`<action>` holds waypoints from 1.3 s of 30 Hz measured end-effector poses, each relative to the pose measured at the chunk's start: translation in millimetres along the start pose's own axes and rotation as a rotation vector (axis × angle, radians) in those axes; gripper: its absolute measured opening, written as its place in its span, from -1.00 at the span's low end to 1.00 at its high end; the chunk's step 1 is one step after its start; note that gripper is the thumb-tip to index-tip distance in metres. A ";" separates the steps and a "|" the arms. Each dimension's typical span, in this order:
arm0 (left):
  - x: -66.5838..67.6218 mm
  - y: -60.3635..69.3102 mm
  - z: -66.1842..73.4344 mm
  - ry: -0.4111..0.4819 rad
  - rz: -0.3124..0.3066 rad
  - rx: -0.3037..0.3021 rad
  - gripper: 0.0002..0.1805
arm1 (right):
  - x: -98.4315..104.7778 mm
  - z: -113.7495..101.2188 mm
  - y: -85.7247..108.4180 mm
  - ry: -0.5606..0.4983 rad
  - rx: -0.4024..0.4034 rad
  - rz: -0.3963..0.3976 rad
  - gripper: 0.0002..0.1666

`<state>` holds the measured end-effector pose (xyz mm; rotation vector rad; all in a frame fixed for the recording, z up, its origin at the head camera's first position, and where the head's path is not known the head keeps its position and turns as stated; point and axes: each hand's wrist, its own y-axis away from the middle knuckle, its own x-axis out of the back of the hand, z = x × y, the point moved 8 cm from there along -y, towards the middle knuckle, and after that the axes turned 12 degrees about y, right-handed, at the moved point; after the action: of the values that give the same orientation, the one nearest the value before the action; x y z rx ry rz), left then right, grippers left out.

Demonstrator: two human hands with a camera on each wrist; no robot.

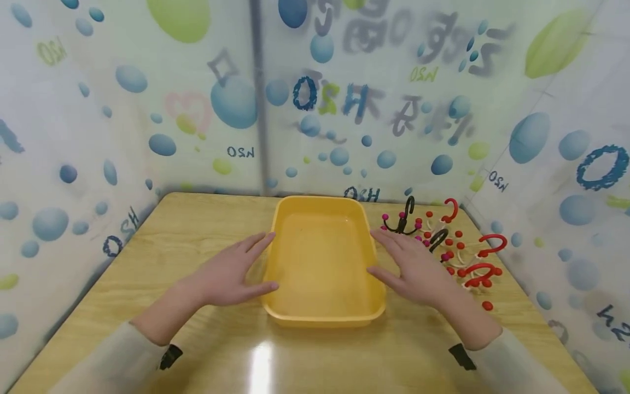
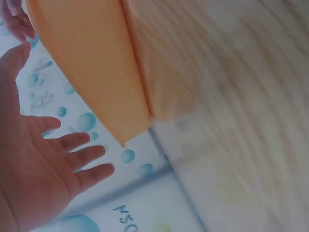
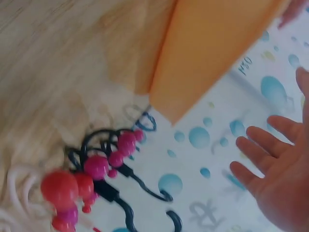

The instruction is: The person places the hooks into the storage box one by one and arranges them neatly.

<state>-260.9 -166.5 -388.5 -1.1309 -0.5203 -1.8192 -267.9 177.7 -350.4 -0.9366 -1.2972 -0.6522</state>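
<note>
A yellow-orange rectangular plastic tray (image 1: pixel 322 317) lies on the wooden table, with nothing in it. My left hand (image 1: pixel 227 276) is at its left side, fingers straight and thumb spread, the tips overlapping the rim in the head view. On the opposite side my right hand (image 1: pixel 418 268) mirrors it, palm turned inward. Both wrist views show a gap between each hand (image 2: pixel 43 164) and the tray's outer wall (image 2: pixel 91 63). Neither hand holds anything. Close to the right hand lie several small hook hangers, black ones (image 1: pixel 402 223) with magenta ball tips and red ones (image 1: pixel 484 271) with red ball tips.
Walls or curtains (image 1: pixel 197 109) with a bubble print enclose the wooden table (image 1: pixel 206 339) at the back and both sides. The hangers lie in a tangled pile along the table's right edge. A glare spot shows on the table in front of the tray.
</note>
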 end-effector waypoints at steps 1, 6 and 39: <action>0.1 2.1 -3.4 0.031 -0.014 0.017 0.14 | 7.2 3.1 2.7 -0.002 -0.010 0.028 -0.08; -5.2 14.6 -15.6 0.143 -0.111 0.079 0.09 | 43.4 18.7 21.4 -0.020 -0.056 0.126 -0.27; -33.1 21.5 -28.7 0.408 -0.235 0.149 -0.03 | 24.0 187.5 112.7 -0.137 -0.394 -0.201 -0.61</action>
<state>-250.6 -182.5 -433.4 -0.5920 -0.5505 -2.1055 -263.1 397.7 -348.8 -1.1947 -1.4241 -1.0416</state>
